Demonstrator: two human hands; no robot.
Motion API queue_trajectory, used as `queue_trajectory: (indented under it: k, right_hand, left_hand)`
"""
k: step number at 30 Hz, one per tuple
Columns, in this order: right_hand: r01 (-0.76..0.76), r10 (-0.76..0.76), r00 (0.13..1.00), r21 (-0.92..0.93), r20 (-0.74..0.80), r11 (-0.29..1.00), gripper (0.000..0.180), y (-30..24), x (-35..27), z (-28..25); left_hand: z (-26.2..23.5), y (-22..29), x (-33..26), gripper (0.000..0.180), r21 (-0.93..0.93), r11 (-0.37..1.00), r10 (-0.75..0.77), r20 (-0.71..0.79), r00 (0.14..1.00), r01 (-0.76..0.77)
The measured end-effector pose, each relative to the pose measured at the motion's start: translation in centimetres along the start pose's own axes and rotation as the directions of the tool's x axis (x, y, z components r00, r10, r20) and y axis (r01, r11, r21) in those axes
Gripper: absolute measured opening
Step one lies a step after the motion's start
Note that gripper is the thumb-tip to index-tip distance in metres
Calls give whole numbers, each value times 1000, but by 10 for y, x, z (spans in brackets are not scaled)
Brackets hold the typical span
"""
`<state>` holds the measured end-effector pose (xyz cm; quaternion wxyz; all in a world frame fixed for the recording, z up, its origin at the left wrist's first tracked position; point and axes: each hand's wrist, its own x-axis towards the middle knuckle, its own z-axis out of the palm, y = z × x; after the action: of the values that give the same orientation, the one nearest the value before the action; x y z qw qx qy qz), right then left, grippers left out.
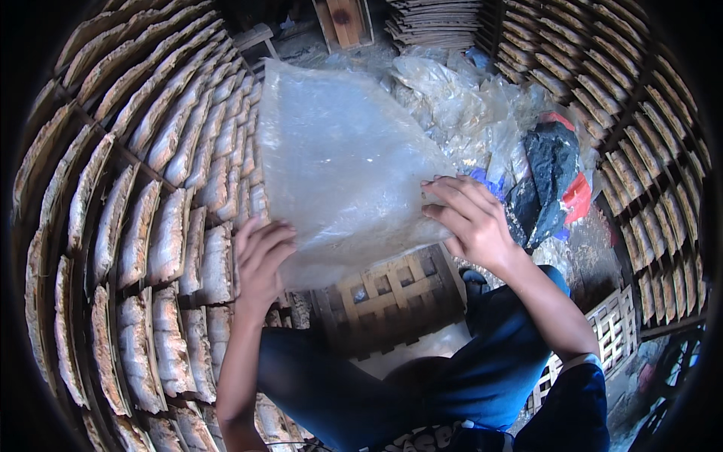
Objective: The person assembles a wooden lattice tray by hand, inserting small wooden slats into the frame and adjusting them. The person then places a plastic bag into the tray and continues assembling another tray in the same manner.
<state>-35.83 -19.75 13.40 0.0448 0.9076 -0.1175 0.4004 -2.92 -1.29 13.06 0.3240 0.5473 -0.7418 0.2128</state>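
Observation:
A large, cloudy see-through plastic sheet [343,143] is stretched out in front of me between both hands. My left hand [262,260] grips its near left edge, with the fingers curled over the plastic. On the near right side, my right hand [471,222] pinches the sheet between thumb and fingers. Beneath the sheet, between my knees, stands a wooden lattice frame [399,290] with square openings. The sheet's near edge hides the far part of that frame.
Racks of slatted trays bearing rough, pale brown slabs [166,248] rise on the left, with similar racks [602,90] on the right. Crumpled clear plastic [452,98] lies beyond the sheet, beside a black plastic bag [553,173]. Another lattice panel [614,328] leans at right.

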Motion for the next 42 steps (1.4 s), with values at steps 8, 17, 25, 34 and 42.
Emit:
queue_trajectory:
  k: [8,17,25,34,42]
  right_hand:
    - [-110,42,896,129,442,985,27,13,-75,69]
    - [-220,-72,321,148,944,964,47,-15,-133,87]
    - [-461,31,99,18,995,887,55,-30,-87,71]
    - [-319,109,628,127,770,939,22,-56,-168,157]
    - [-219,10,769,248,640,944,25,-51,-165,156]
  left_hand:
    - [39,11,-64,18,100,980,66,657,751,-173]
    - [51,50,-104,29,-21,971,73,975,211,-237]
    - [50,41,-90,47,-160,978,130,969,209,134]
    - [153,35,-51,35,-143,930,-151,691,707,339]
    - [201,25,-103,28,-275,870,-217,530,820,408]
